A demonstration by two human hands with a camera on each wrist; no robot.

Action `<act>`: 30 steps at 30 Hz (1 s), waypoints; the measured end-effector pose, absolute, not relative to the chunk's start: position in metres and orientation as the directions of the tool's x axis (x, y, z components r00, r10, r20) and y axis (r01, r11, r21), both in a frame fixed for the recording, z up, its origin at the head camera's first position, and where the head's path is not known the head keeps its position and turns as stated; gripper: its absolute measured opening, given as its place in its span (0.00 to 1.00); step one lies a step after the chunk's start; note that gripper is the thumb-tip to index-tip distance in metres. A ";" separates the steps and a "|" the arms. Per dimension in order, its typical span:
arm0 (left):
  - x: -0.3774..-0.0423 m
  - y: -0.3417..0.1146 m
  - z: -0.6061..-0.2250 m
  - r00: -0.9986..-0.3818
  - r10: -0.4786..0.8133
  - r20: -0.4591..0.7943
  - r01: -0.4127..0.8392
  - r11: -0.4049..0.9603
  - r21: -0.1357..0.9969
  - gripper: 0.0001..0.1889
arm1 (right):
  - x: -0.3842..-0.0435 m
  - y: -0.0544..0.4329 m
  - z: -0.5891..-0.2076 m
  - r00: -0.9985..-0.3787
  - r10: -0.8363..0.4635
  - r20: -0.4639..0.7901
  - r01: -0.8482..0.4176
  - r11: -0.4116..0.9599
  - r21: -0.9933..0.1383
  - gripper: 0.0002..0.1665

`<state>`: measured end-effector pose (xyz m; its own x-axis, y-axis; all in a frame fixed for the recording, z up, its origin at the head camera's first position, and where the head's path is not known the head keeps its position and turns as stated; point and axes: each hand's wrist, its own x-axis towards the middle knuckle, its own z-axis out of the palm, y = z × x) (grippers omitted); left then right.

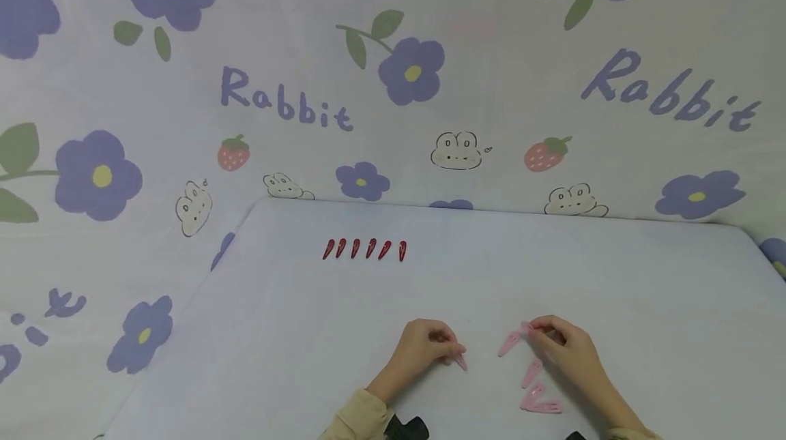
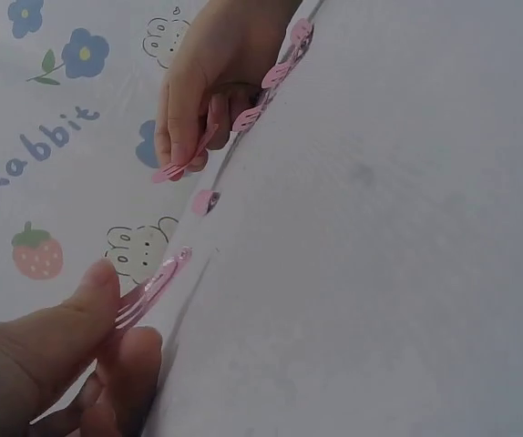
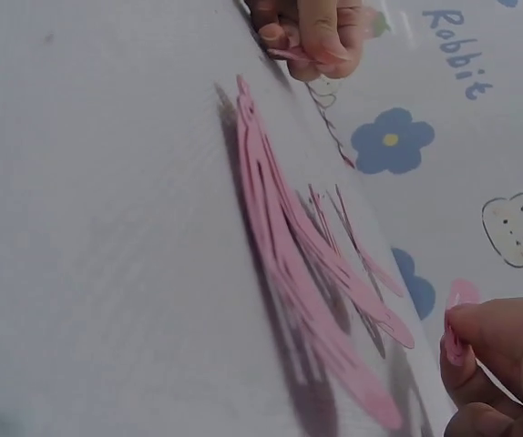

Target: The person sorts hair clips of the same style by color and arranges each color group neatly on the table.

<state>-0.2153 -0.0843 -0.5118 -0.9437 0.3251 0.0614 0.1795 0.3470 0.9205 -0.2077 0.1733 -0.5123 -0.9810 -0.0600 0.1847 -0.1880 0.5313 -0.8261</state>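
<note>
Between thumb and fingers my left hand (image 1: 426,344) pinches a pink snap hair clip (image 1: 462,362), whose narrow end points down toward the table in the head view. My right hand (image 1: 571,351) pinches another pink hair clip (image 1: 526,328), partly covered by the fingertips. Just left of that hand lies a loose pink clip (image 1: 509,344). Nearer to me is a single clip (image 1: 531,373), and below it two more clips (image 1: 543,407) overlap at one end. The left wrist view shows the left hand's clip (image 2: 155,289) jutting past the thumb.
Farther back, several dark red hair clips (image 1: 371,248) stand in a slanted row on the white table (image 1: 276,317). Behind the table hangs a cloth (image 1: 491,85) printed with flowers, rabbits and strawberries. A black object (image 1: 408,428) shows by the left sleeve (image 1: 362,416).
</note>
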 end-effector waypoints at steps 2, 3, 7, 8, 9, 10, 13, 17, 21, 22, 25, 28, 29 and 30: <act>-0.214 -0.085 -0.512 -0.949 0.313 0.038 0.146 0.331 0.932 0.08 | -0.208 0.174 -0.515 -0.981 -0.039 0.192 -0.183 0.531 -0.827 0.07; -0.214 -0.085 -0.512 -0.951 0.308 0.025 0.130 0.327 0.936 0.08 | -0.208 0.174 -0.516 -0.980 -0.032 0.196 -0.183 0.529 -0.828 0.06; -0.215 -0.085 -0.512 -0.955 0.297 -0.021 0.075 0.309 0.948 0.09 | -0.209 0.174 -0.516 -0.979 -0.012 0.201 -0.179 0.513 -0.840 0.07; -0.216 -0.085 -0.512 -0.955 0.297 -0.028 0.067 0.307 0.949 0.09 | -0.209 0.174 -0.516 -0.980 -0.009 0.200 -0.176 0.511 -0.841 0.07; -0.217 -0.085 -0.512 -0.955 0.296 -0.032 0.063 0.307 0.950 0.09 | -0.209 0.174 -0.516 -0.980 -0.008 0.197 -0.174 0.508 -0.844 0.07; -0.219 -0.085 -0.512 -0.955 0.295 -0.034 0.061 0.308 0.949 0.09 | -0.210 0.174 -0.516 -0.981 -0.006 0.195 -0.171 0.503 -0.847 0.07; -0.220 -0.086 -0.512 -0.955 0.294 -0.044 0.055 0.318 0.946 0.09 | -0.210 0.175 -0.518 -0.982 -0.001 0.187 -0.161 0.510 -0.845 0.07; -0.218 -0.086 -0.514 -0.953 0.300 -0.048 0.052 0.317 0.947 0.09 | -0.207 0.175 -0.518 -0.983 -0.002 0.182 -0.157 0.515 -0.843 0.07; -0.217 -0.085 -0.517 -0.955 0.295 -0.033 0.050 0.270 0.961 0.11 | -0.205 0.175 -0.517 -0.983 0.004 0.184 -0.155 0.524 -0.837 0.07; -0.217 -0.085 -0.518 -0.957 0.290 -0.025 0.054 0.258 0.965 0.12 | -0.205 0.175 -0.517 -0.982 0.006 0.188 -0.157 0.527 -0.835 0.07; -0.219 -0.085 -0.520 -0.963 0.271 -0.009 0.056 0.234 0.971 0.14 | -0.205 0.176 -0.519 -0.980 0.012 0.197 -0.161 0.529 -0.833 0.06; -0.223 -0.089 -0.517 -0.966 0.259 -0.012 0.049 0.226 0.973 0.14 | -0.207 0.175 -0.521 -0.978 0.006 0.210 -0.176 0.518 -0.837 0.06; -0.224 -0.092 -0.516 -0.967 0.253 -0.016 0.044 0.231 0.972 0.13 | -0.208 0.174 -0.522 -0.977 0.005 0.214 -0.181 0.514 -0.838 0.06; -0.226 -0.096 -0.515 -0.968 0.249 -0.008 0.053 0.236 0.970 0.13 | -0.209 0.174 -0.522 -0.976 0.003 0.218 -0.186 0.512 -0.838 0.06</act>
